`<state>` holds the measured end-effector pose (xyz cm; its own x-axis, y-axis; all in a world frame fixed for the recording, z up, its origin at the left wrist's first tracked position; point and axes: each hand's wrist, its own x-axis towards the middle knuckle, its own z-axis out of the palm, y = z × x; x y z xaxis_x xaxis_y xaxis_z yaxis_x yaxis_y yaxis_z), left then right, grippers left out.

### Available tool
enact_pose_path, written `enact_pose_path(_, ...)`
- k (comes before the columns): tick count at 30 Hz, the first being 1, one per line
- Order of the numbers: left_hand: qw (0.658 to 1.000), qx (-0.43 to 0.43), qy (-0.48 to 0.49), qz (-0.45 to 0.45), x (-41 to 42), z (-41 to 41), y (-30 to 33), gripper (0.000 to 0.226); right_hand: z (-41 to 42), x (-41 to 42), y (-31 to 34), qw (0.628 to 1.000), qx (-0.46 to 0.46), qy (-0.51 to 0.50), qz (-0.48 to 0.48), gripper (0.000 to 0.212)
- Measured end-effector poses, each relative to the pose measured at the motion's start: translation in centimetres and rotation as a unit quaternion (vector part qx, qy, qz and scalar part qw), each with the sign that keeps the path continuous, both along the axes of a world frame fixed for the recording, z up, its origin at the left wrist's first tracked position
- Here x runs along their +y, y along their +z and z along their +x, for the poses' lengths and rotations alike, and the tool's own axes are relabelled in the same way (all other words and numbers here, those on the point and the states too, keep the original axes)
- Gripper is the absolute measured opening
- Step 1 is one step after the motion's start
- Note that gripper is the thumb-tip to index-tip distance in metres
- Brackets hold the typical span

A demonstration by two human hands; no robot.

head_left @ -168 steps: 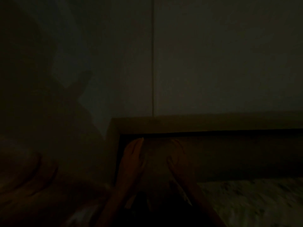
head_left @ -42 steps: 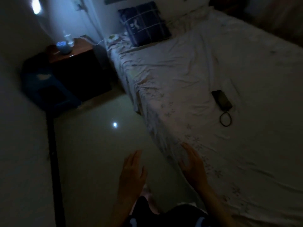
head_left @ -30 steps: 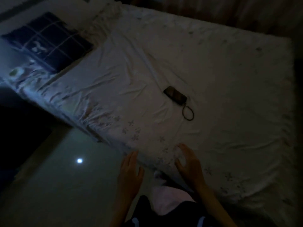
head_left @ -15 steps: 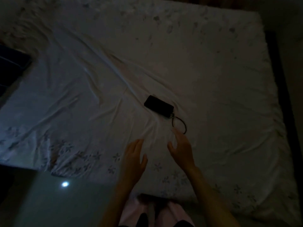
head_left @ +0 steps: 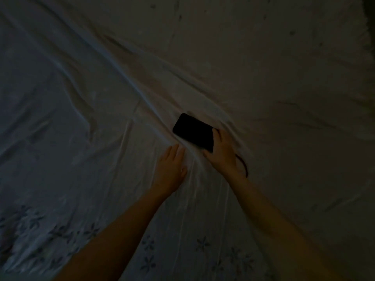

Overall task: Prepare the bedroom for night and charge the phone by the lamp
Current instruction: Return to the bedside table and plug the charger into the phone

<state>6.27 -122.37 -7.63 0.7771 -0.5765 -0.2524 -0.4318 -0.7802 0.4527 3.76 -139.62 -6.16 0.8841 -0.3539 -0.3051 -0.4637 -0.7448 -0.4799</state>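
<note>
The room is dim. A black phone lies screen up on the wrinkled white bed sheet, near the middle of the view. My right hand is clamped on the phone's near right end, thumb on the near edge and fingers on the far side. A dark looped strap trails from the phone under my right wrist. My left hand rests flat on the sheet just left of the phone, fingers together, holding nothing.
The sheet covers almost the whole view and carries a blue flower print along its near edge. A dark gap past the bed's far right corner shows at the top right.
I have leaned in over the bed. My right hand has reached forward and closed on the phone's end. My left hand has come down flat on the sheet.
</note>
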Motion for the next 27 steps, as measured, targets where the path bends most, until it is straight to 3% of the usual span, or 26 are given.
enact_pose_path(4, 0.995, 0.04, -0.007, 0.091, 0.5, 0.2, -3.9, 0.069, 2.3, -1.3, -2.7, 0.987, 0.096, 0.076, -0.107, 0.092)
enact_pose_path(8, 0.997, 0.008, -0.03, 0.066, 1.3, -0.2, -5.3, 0.066, 3.3, -0.9, -3.4, 0.982, 0.092, 0.074, -0.15, 0.093)
enact_pose_path(14, 0.997, 0.018, -0.019, 0.072, 0.9, -0.1, -4.8, 0.071, 4.8, 0.5, -2.9, 0.983, 0.151, -0.002, -0.102, 0.097)
enact_pose_path(20, 0.996, 0.036, -0.019, 0.083, 1.7, 0.4, -3.6, 0.065, 2.7, 2.6, -2.8, 0.987, 0.1, -0.044, -0.117, 0.081)
enact_pose_path(27, 0.995, 0.019, 0.054, 0.082, 3.5, -2.8, -0.1, 0.064, -1.7, 6.1, 0.2, 0.992, 0.041, -0.121, -0.025, 0.093)
